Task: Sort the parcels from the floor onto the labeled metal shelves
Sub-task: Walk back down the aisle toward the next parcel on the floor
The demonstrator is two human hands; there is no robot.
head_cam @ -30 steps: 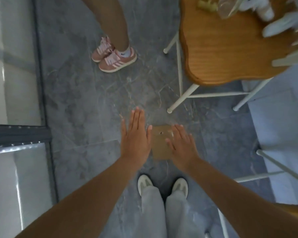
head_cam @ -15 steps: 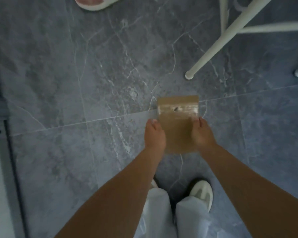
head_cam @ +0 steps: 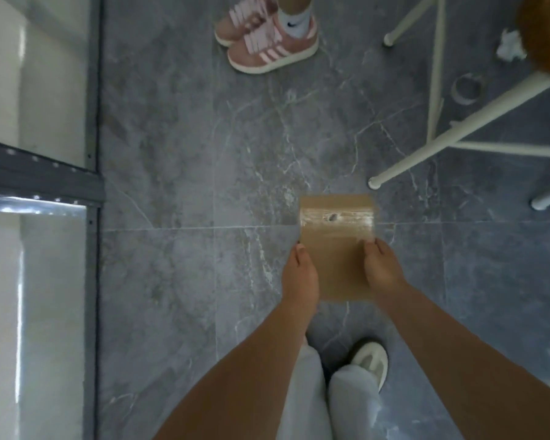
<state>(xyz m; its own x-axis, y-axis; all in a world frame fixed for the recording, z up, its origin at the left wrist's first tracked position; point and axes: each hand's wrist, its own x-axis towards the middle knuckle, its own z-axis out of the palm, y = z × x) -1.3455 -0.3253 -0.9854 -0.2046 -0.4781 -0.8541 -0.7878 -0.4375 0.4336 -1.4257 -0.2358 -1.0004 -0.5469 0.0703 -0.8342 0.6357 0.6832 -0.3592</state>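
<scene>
- I am seeing the flat brown cardboard parcel with clear tape (head_cam: 336,249) lying centre-right, its long axis running up-frame.
- My left hand (head_cam: 300,274) and right hand (head_cam: 382,271) are clamping its opposite long edges, equally near.
- The grey metal shelf frame (head_cam: 42,182) is lying at frame left.

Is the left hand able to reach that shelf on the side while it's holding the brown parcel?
Probably yes. The left hand and right hand grip the brown parcel, and only bare floor lies between it and the metal shelf on that side.
</scene>
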